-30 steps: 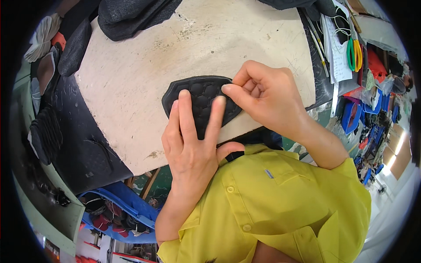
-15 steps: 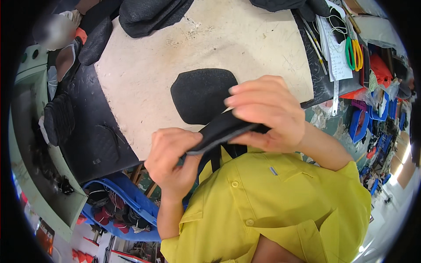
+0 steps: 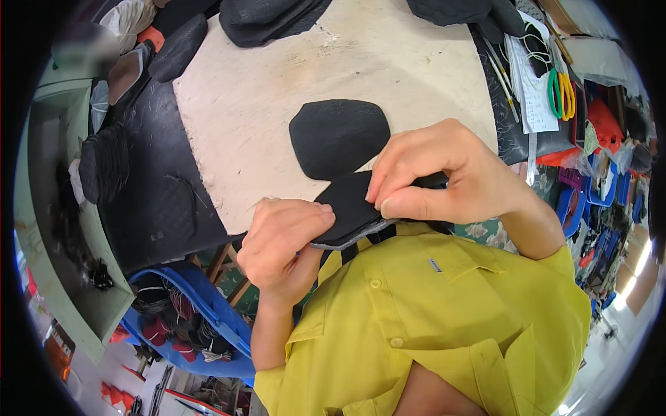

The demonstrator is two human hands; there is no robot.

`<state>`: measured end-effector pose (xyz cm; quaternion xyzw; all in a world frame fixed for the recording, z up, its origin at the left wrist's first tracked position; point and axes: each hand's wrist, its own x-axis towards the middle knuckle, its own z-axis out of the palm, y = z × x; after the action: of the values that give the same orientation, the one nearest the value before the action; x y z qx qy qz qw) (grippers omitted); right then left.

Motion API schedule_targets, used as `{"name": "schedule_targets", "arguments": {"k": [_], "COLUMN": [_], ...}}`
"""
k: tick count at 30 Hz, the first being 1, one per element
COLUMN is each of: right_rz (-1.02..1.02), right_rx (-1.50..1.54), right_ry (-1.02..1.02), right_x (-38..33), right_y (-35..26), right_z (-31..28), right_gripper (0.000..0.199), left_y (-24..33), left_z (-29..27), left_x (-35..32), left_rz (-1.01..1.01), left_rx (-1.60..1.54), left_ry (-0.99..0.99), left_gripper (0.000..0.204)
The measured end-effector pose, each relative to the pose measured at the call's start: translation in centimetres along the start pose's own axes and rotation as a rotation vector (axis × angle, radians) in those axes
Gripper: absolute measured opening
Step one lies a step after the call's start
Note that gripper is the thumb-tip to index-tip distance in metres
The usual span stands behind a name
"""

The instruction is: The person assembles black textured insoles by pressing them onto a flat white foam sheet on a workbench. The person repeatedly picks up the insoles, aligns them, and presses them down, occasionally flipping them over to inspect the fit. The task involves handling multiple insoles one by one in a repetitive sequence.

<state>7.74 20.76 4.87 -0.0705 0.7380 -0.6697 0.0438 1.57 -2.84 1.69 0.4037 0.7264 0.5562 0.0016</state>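
Observation:
A folded or layered black fabric piece (image 3: 352, 206) with a grey edge is held close to my body, over the near edge of the table. My left hand (image 3: 281, 239) grips its left end, thumb beneath and fingers on top. My right hand (image 3: 444, 173) pinches at its right upper part, thumb and fingertips pressed together. Just beyond it, a flat black fabric piece (image 3: 340, 139) with rounded corners lies on the pale board (image 3: 257, 104). Whether the held piece touches the flat one cannot be told.
Black fabric stacks lie at the far left (image 3: 267, 21) and far right (image 3: 447, 8) of the board. Scissors with green and yellow handles (image 3: 560, 93) rest on papers at right. A blue bin (image 3: 232, 333) of bundled pieces stands lower left, beside a pale green metal trough (image 3: 59, 208).
The held black piece has turned so its broad top face shows. My right hand has changed from fingers spread over it to a pinch. The view has shifted slightly.

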Motion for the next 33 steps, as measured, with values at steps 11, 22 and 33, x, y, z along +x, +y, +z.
{"name": "schedule_targets", "arguments": {"k": [11,22,33], "right_rz": [0.520,0.494,0.643], "right_rx": [0.265,0.292,0.332], "right_ry": [-0.080,-0.240,-0.377], "right_x": [3.3,2.8,3.9], "right_y": [-0.4,-0.3,-0.1], "right_z": [1.4,2.3,2.0], "right_gripper": [0.012,0.005,0.013], "left_y": [-0.1,0.6,0.3], "left_z": [-1.1,-2.1,-1.9], "left_x": [-1.7,-2.7,-3.3], "left_rz": [0.173,0.290,0.287], "left_rx": [0.121,0.191,0.200], "left_ry": [0.099,0.026,0.065], "left_gripper": [0.025,0.024,0.022]}}
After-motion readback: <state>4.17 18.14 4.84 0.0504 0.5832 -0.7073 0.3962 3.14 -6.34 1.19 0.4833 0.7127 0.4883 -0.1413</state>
